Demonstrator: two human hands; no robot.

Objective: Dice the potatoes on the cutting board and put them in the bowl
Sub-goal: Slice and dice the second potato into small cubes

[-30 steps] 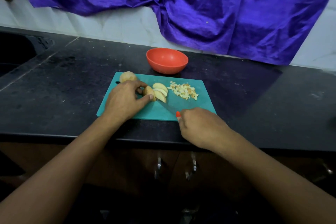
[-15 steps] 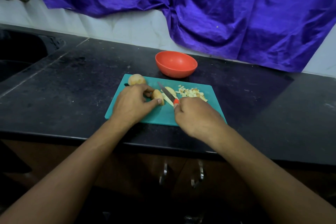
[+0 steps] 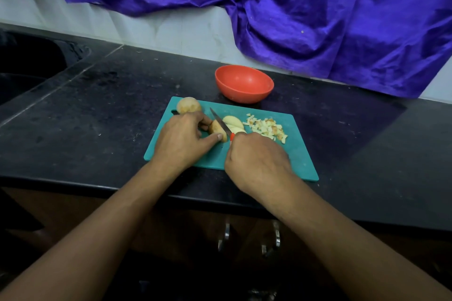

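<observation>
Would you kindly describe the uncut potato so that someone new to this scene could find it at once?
Start from the teal cutting board on the black counter, in front of the red bowl. At the board's far left corner, just beyond the left hand, sits the potato. Unlike the slices and the diced pile to its right, it is rounded, skin-covered and uncut as far as can be seen.

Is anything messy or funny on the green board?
Nothing stands out. The diced bits sit in a loose pile on the board, none spilled onto the counter. The bowl stands upright.
</observation>
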